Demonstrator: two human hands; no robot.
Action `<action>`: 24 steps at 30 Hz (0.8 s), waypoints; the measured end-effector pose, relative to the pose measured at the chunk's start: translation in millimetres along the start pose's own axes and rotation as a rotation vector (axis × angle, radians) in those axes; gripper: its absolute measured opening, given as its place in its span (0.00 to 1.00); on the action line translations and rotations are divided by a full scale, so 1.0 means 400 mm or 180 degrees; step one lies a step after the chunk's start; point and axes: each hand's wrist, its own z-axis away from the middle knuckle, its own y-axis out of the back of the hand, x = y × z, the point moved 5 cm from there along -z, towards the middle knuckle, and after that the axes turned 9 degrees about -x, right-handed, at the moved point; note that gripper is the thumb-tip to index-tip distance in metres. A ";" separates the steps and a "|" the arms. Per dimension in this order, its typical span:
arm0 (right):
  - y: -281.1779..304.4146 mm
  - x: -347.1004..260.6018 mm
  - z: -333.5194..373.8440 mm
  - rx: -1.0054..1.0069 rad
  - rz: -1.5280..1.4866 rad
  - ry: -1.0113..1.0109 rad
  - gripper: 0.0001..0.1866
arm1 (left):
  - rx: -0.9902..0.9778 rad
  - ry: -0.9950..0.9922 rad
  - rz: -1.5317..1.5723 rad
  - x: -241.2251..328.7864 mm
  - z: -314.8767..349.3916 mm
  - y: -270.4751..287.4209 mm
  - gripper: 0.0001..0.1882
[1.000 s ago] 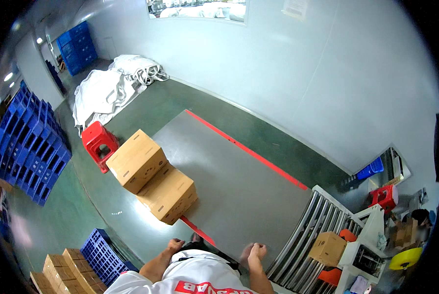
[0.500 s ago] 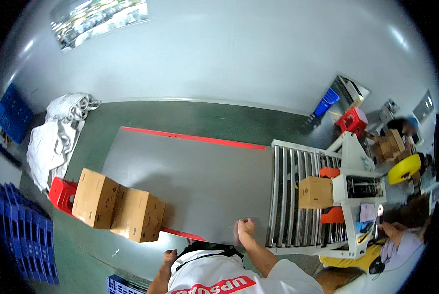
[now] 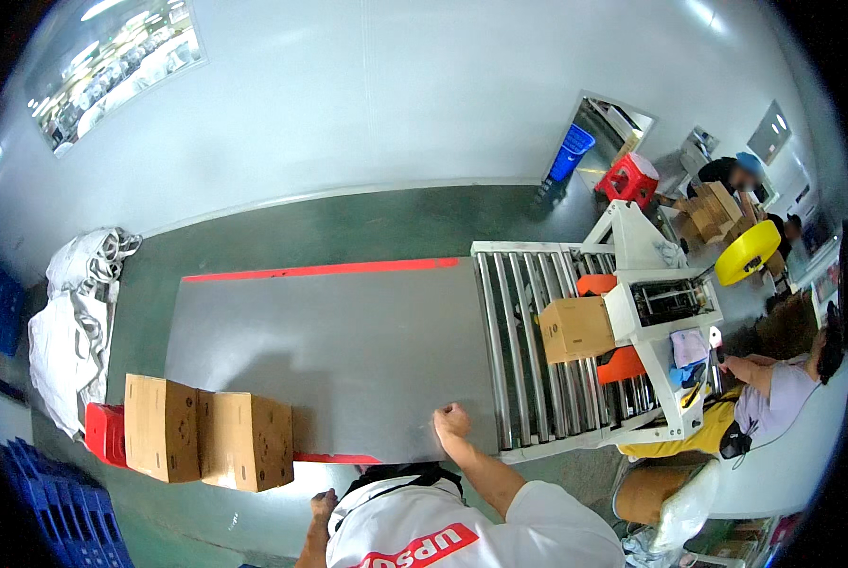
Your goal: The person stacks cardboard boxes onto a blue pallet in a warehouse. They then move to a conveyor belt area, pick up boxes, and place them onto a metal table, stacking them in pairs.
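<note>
Loosely curled into a fist, the right hand (image 3: pixel 452 419) is held over the near right part of the grey surface (image 3: pixel 377 350); nothing is seen to be gripped by it, and whether the surface is touched cannot be told. By the person's waist, just off the near edge, the left hand (image 3: pixel 324 503) is carried low; it is shown too small for its grip to be made out, and no object can be seen in it.

The step in hand is judged to be a pause between handlings, since no carton is held. For any carton to be taken, the fingers would have to be opened and both hands brought to its sides.

To the right of the right hand and farther from the body, beyond a short gap, the roller carton (image 3: pixel 580 331) is borne by the metal rollers (image 3: pixel 514 350). It is set close against the white machine (image 3: pixel 665 301), between two orange guards (image 3: pixel 623 365).

On the other side, near the left hand and a little ahead of it, the inner carton (image 3: pixel 246 440) is placed at the near left corner of the surface. Beside it, farther left, the outer carton (image 3: pixel 162 428) is seen, with a red stool (image 3: pixel 105 435) partly hidden behind it.
</note>
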 end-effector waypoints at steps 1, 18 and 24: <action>0.000 0.000 -0.001 0.0016 0.0038 0.0002 0.12 | -0.0026 -0.0028 0.0121 -0.003 -0.007 -0.002 0.19; -0.040 0.024 -0.028 0.0155 -0.0170 0.0275 0.12 | -0.0169 -0.0174 -0.0159 -0.008 -0.019 -0.025 0.19; -0.048 0.019 -0.013 0.0008 -0.0325 0.0250 0.10 | 0.0092 -0.0051 -0.0131 -0.049 -0.053 -0.014 0.21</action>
